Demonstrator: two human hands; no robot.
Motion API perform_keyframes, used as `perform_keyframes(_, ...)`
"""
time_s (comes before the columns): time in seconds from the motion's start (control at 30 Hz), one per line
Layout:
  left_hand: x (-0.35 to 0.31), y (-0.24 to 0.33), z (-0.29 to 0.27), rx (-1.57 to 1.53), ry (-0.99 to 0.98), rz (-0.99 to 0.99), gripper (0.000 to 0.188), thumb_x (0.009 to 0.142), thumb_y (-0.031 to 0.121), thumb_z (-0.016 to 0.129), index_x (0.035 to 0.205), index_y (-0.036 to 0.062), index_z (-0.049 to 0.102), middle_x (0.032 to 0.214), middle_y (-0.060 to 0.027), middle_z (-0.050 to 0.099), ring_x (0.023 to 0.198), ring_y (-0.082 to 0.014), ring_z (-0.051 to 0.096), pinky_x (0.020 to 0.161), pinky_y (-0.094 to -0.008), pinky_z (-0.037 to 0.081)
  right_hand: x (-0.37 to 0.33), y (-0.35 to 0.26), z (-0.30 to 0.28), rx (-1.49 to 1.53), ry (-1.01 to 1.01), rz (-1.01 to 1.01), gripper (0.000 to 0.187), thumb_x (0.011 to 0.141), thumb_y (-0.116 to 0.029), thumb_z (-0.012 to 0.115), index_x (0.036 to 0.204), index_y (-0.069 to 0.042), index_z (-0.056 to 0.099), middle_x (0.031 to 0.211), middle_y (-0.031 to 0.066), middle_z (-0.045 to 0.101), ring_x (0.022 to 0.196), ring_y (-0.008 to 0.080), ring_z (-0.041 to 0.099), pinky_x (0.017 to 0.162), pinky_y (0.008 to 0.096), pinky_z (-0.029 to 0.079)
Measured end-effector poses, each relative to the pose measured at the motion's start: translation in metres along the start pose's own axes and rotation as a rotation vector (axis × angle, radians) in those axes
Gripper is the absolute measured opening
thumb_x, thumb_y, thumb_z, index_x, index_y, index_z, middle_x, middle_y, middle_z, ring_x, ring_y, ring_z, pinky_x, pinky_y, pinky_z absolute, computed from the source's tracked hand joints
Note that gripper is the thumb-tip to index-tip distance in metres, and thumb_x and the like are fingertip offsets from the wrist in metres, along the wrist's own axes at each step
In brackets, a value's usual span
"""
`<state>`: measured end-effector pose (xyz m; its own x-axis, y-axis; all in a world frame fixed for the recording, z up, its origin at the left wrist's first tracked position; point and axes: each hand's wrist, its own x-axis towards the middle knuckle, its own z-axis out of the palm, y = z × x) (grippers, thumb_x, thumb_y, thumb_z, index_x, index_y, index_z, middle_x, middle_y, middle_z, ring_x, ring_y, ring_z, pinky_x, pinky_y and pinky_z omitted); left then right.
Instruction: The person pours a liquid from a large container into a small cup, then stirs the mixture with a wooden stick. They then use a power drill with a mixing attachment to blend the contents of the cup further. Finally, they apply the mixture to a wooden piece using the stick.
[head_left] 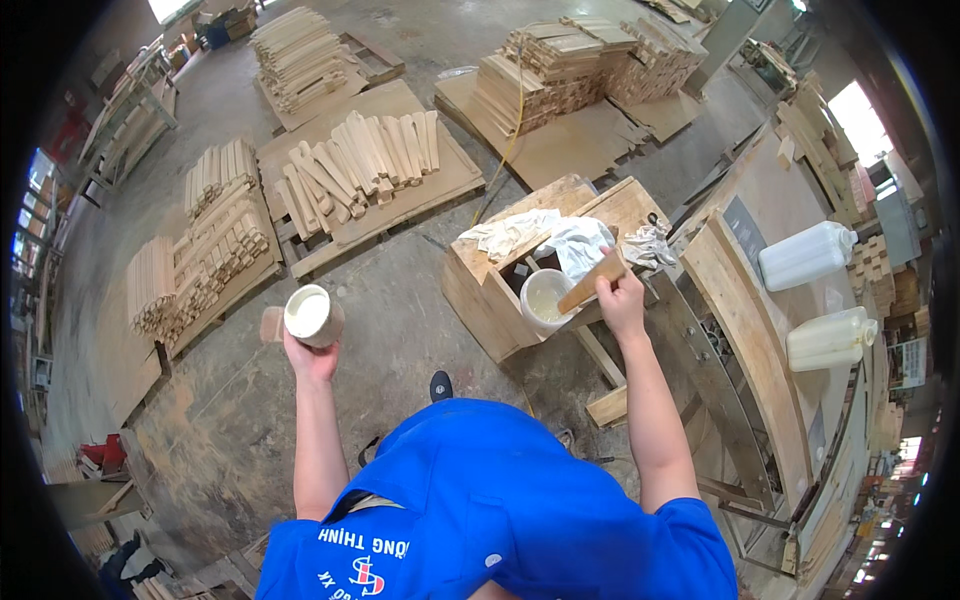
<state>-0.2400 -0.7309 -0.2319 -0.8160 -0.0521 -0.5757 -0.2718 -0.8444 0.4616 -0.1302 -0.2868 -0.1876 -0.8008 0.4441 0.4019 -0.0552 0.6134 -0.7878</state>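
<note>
My left hand (313, 360) is wrapped round a white cup (307, 314), held out to the left with its pale, creamy inside showing. A brownish piece (272, 325) shows beside the cup; I cannot tell whether it is part of what the hand holds. On the right, my right hand (622, 303) is closed on a flat wooden stick (590, 283). The stick's lower end is at the rim of a white bucket (527, 300), which has pale, cloudy liquid in it. White rags (577, 246) lie just beyond the bucket on a wooden crate (492, 318).
Wooden slats (375, 155) lie on a pallet ahead, and bundled wood pieces (215, 235) are stacked left of them. A tall stack of boards (540, 85) stands farther back. Two plastic jugs (805, 255) rest on a workbench (740, 330) at the right. A yellow hose (520, 110) hangs down.
</note>
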Motion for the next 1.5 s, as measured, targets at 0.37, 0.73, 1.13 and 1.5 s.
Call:
perform_keyframes(0.37,-0.076,-0.016,-0.062,-0.002,0.108,0.018,0.041,0.087,0.042,0.046,0.118,0.0155,0.051,0.119,-0.0055,0.053,0.106,-0.0269,0.053,0.085,-0.0455,0.048,-0.074,0.044,-0.113,0.671,0.369,0.581,0.020,0.085,-0.012,0.050,0.104,-0.005,0.052,0.073,0.0076,0.057,0.049,0.0126,0.055,0.041,0.0244,0.047)
perform_keyframes(0.73,-0.125,-0.025,-0.075,0.024,0.130,0.076,0.040,0.086,0.040,0.050,0.118,0.0160,0.051,0.118,-0.0044,0.052,0.107,-0.0245,0.051,0.084,-0.0432,0.047,-0.088,0.082,-0.123,1.060,0.655,0.631,0.026,0.086,-0.017,0.045,0.108,-0.003,0.049,0.085,0.0136,0.060,0.063,0.0208,0.061,0.052,0.0284,0.051)
perform_keyframes(1.13,-0.161,-0.013,-0.068,0.161,0.038,0.071,0.038,0.086,0.043,0.046,0.113,0.0169,0.055,0.113,-0.0035,0.057,0.103,-0.0249,0.055,0.083,-0.0430,0.047,-0.062,0.153,-0.043,-0.527,-0.090,0.204,0.034,0.085,-0.015,0.053,0.118,-0.022,0.055,0.120,0.0160,0.053,0.103,0.0341,0.054,0.088,0.0389,0.046)
perform_keyframes(1.5,-0.167,-0.016,-0.074,0.143,0.130,0.101,0.036,0.087,0.039,0.045,0.113,0.0157,0.055,0.113,-0.0041,0.057,0.103,-0.0234,0.055,0.083,-0.0425,0.049,-0.057,0.162,-0.031,1.585,0.959,0.948,0.026,0.091,-0.015,0.041,0.113,-0.002,0.045,0.094,0.0167,0.058,0.072,0.0254,0.064,0.057,0.0318,0.053)
